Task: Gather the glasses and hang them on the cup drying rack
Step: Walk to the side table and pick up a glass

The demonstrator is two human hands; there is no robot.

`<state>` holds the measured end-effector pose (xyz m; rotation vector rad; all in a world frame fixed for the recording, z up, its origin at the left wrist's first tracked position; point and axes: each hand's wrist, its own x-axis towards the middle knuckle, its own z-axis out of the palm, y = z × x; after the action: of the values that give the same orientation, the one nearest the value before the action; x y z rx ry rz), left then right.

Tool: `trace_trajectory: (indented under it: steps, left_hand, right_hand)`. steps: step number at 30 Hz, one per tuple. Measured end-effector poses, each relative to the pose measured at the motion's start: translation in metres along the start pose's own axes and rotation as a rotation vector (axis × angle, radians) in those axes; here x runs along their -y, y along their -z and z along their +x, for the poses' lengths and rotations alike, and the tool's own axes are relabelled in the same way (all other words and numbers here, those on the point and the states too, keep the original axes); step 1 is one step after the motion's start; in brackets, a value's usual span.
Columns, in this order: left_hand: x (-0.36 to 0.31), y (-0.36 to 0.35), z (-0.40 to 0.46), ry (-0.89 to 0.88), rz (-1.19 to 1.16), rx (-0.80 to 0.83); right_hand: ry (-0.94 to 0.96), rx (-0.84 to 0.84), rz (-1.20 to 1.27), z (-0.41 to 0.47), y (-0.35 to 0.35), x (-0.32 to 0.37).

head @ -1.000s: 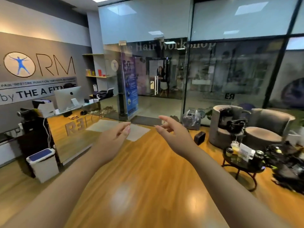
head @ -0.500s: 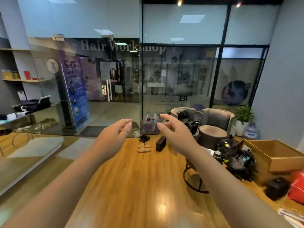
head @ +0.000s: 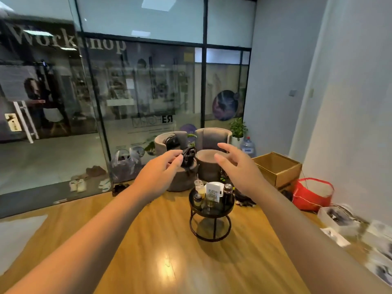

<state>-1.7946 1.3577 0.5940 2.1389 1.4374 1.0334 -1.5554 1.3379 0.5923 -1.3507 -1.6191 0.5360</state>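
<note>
Both bare hands, left hand (head: 158,175) and right hand (head: 238,167), are raised empty with fingers spread; a clear plastic glass (head: 198,186) stands at the small round black table's (head: 212,212) far-left edge.

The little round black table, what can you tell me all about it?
The little round table has a dark, shiny top on a black metal frame with a ring at its base. It stands upright on the wooden floor, in front of two grey armchairs. On it sit a clear plastic cup, small jars, a dark bottle and a white card. Neither hand touches it.
</note>
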Motion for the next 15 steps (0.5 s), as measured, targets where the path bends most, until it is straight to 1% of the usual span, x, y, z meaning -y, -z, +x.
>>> trace_trajectory:
  steps: [4,8,15]
  left_hand:
    - [0.01,-0.036,0.074,-0.062,-0.007,0.043]
    - [0.023,-0.075,0.15,-0.07,-0.018,0.047]
    - [0.041,-0.147,0.297,-0.028,-0.026,0.045]
  right_hand:
    - [-0.043,-0.042,-0.026,0.054,0.007,-0.046]
    - [-0.061,-0.06,-0.023,0.122,0.018,-0.099]
    - [-0.073,0.016,-0.043,0.258,0.03,-0.184]
